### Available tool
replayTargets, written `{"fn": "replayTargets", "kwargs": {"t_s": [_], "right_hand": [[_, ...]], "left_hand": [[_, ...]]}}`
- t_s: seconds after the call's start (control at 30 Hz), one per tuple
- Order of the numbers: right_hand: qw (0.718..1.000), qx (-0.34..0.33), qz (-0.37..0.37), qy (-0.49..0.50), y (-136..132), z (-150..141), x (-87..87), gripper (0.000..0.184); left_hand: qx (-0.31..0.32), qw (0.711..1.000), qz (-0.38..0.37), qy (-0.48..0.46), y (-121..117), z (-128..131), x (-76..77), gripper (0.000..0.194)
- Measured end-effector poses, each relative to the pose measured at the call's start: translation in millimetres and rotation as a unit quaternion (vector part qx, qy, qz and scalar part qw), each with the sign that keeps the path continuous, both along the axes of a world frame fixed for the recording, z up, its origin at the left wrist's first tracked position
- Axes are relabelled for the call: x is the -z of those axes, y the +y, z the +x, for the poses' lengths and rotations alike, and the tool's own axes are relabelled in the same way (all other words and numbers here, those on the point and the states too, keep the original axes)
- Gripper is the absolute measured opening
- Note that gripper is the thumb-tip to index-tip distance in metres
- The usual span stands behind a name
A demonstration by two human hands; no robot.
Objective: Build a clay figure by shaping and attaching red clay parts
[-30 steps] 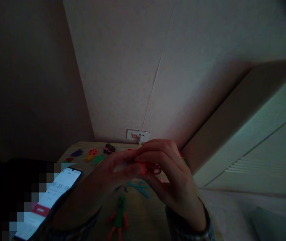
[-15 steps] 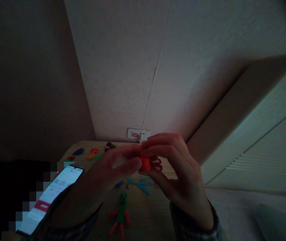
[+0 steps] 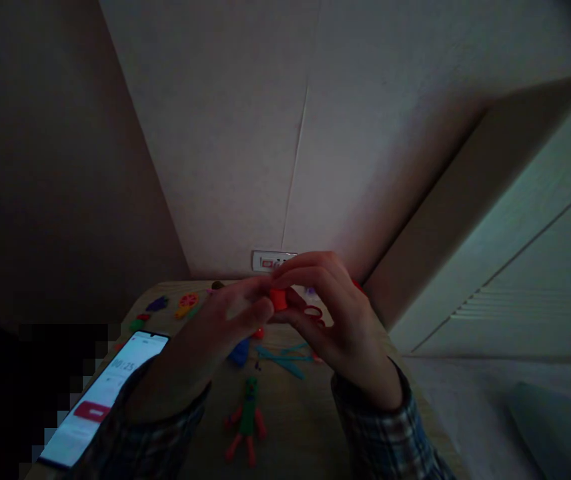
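A small lump of orange-red modelling clay (image 3: pixel 279 299) is pinched between the fingertips of both hands, above the wooden table. My left hand (image 3: pixel 223 317) presses it from the left with thumb and fingers; my right hand (image 3: pixel 333 313) grips it from the right, fingers curled over the top. Below them on the table lies a clay figure (image 3: pixel 248 413) with a green body and orange-red arms and legs. Between figure and hands are light-blue plastic sticks (image 3: pixel 283 360) that cross each other, and a blue clay lump (image 3: pixel 239 353). Red scissor handles (image 3: pixel 314 312) show behind my right hand.
A lit phone (image 3: pixel 108 400) with a timer lies along the table's left side. Colourful pieces, among them a yellow-and-red one (image 3: pixel 187 304) and a purple one (image 3: pixel 157 304), sit at the back left. A wall socket (image 3: pixel 265 261) is behind; a white cabinet (image 3: pixel 515 287) stands right.
Both hands, still pinching the clay, appear slightly higher and further left in view. The camera view has shifted a little, and more of the blue lump shows.
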State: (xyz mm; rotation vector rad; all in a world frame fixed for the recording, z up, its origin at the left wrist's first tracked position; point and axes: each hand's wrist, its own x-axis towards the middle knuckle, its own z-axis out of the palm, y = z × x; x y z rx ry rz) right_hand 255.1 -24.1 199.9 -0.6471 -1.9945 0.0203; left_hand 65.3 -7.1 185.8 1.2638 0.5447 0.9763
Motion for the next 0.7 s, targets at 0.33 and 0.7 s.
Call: {"fn": "replayTargets", "kwargs": {"t_s": [0.33, 0.7], "right_hand": [[0.999, 0.008, 0.029, 0.017, -2.4, -1.9, 1.1, 0.010], [0.993, 0.098, 0.058, 0.023, -4.5, -2.1, 6.3, 0.007]], "left_hand": [[0.055, 0.994, -0.020, -0.092, -1.0, 16.8, 8.6, 0.029], [0.057, 0.991, -0.043, -0.114, -7.3, 20.3, -2.2, 0.027]]}}
